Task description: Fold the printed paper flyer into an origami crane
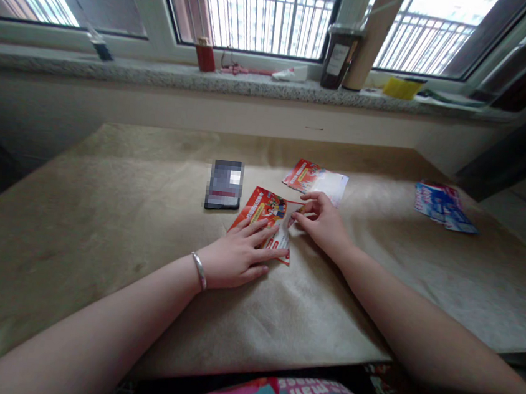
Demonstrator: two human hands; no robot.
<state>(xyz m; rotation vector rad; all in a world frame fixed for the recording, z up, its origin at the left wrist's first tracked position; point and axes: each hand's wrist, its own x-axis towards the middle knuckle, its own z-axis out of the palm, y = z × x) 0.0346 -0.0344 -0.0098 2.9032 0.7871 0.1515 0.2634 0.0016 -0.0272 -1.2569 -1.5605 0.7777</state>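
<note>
Our left forearm [103, 324] ends in the left hand [236, 258], palm down, fingers fanned rightward; our right forearm [392, 305] leads to the right hand [322, 225], bent in a pinch.

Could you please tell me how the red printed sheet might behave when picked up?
The red printed sheet is probably floppy, as its edge bends near the right hand. Looking thin, it is likely light for its size. Lying mostly flat under the left hand, it seems unlikely to roll.
</note>
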